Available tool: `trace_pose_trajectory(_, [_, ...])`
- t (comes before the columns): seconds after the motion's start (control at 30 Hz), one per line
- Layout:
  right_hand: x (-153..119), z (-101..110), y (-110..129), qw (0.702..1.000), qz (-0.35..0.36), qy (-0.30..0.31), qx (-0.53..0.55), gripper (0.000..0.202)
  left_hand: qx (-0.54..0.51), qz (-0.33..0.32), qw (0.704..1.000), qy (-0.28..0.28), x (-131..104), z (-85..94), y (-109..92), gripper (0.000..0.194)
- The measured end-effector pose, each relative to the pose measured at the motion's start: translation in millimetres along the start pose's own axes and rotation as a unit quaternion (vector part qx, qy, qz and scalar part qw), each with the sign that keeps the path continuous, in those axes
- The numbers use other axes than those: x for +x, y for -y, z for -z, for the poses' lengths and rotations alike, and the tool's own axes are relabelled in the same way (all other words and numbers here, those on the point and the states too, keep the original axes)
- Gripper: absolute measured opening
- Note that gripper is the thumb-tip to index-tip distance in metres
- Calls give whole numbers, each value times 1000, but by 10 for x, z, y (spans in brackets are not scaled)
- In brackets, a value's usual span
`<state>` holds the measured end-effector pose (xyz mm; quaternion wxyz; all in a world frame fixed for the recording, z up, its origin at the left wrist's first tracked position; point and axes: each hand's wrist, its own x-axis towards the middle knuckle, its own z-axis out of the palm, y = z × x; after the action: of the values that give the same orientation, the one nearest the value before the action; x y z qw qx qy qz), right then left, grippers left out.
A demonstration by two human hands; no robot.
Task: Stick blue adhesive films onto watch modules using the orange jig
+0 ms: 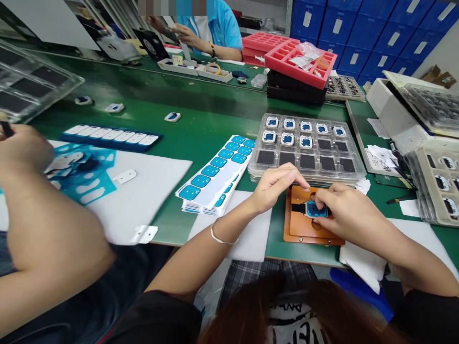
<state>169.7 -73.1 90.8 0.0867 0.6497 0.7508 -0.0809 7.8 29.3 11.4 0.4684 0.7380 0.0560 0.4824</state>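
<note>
An orange fixture plate (299, 227) lies at the table's front edge. On it sits a small watch-shaped part (315, 209) with a blue face and a black strip at its left. My right hand (340, 210) pinches this part between thumb and fingers from the right. My left hand (278, 185) hovers over the plate's upper left edge, fingers stretched out, holding nothing. Behind the plate, a clear tray (256, 165) holds several white-and-blue parts in its upper rows and dark pads in other pockets. Left of the plate lie stacked sheets of blue stickers (215, 172).
A co-worker's arm (53, 215) reaches over a white foam sheet (161, 174) at the left. Another person (222, 33) sits across the table. Red trays (301, 59) stand at the back; a beige tray (423, 191) and white box (387, 105) are at the right.
</note>
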Motion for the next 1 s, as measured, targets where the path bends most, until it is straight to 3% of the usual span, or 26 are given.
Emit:
trace_pose_trajectory(0.7, [17, -25, -7, 999, 19, 27, -4, 13, 14, 38, 999, 2, 9, -2, -34, 48])
trace_pose_trajectory(0.9, [-16, -32, -56, 998, 64, -20, 8, 16, 8, 28, 1000, 7, 14, -7, -25, 46])
trace_pose_trajectory(1.0, [-22, -63, -112, 987, 112, -106, 39, 30, -1, 4, 1000, -18, 8, 1, -2, 44])
